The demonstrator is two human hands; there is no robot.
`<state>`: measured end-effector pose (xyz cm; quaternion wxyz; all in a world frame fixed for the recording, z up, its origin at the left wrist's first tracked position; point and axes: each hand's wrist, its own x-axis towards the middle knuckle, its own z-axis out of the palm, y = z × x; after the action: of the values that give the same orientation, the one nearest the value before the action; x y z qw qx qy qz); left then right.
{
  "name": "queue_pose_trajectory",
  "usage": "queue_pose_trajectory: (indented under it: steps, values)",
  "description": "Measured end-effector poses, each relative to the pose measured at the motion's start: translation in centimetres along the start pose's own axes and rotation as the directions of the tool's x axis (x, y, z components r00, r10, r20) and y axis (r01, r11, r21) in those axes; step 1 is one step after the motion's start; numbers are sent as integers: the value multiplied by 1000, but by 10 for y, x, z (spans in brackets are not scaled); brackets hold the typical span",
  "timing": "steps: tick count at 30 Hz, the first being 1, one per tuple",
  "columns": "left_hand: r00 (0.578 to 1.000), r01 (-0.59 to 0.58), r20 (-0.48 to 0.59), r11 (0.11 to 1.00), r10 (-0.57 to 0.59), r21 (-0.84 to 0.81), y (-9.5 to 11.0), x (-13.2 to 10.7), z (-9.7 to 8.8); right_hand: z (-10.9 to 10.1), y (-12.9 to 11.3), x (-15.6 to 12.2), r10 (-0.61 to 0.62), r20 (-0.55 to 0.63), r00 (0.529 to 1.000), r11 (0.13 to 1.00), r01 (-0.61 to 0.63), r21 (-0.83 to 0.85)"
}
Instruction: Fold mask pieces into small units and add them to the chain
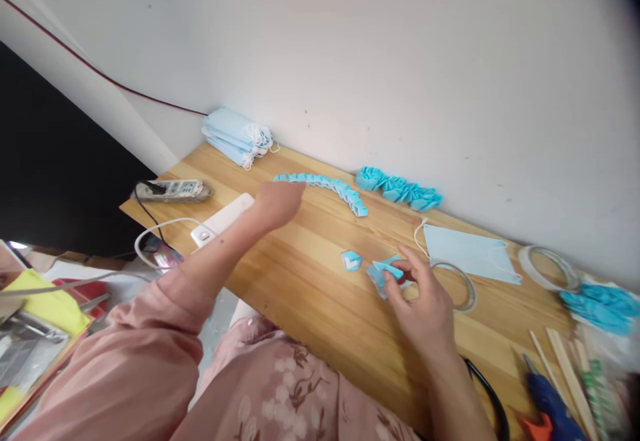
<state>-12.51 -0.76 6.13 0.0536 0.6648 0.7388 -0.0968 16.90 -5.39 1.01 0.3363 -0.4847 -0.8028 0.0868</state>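
Note:
My left hand [277, 202] reaches out over the wooden table [300, 281] to the near end of a curved row of folded light-blue pieces [330, 188]. Its fingers are turned away from the camera, so I cannot see whether they grip anything. My right hand [423, 301] rests nearer the table's front and pinches a folded light-blue piece [387, 269] between thumb and fingers. A small folded blue piece [351, 260] lies just left of it. A roll of clear tape [463, 286] sits right beside that hand.
A stack of face masks [235, 136] lies at the far left by the wall, blue rosettes [400, 189] along the wall, one flat mask [470, 253] right. A power strip [173, 190], white charger [223, 220], second tape roll [547, 268], wooden sticks [563, 361] and glue gun [550, 404] surround.

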Motion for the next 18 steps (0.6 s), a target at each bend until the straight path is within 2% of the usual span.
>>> queue_pose_trajectory:
  steps: [2, 4, 6, 11, 18]
  values:
    - [994, 94, -60, 995, -92, 28, -28, -4, -3, 0, -1, -1, -21, 1, 1000, 1000, 21, 7]
    - [989, 80, -132, 992, -67, 97, -51, -5, 1, -1, -2, -1, -46, 12, 999, 999, 46, 18]
    - [984, 55, -174, 988, -29, 146, -65, -3, 8, -1, -3, -1, -63, 33, 997, 998, 62, 24]
    - [983, 11, -183, 993, 11, 121, -70, 10, 25, -1, 0, -2, -45, 72, 996, 999, 45, -2]
    - [991, -2, -135, 998, 11, 70, -77, 26, 28, -4, 1, -2, -26, 106, 994, 999, 28, -19]
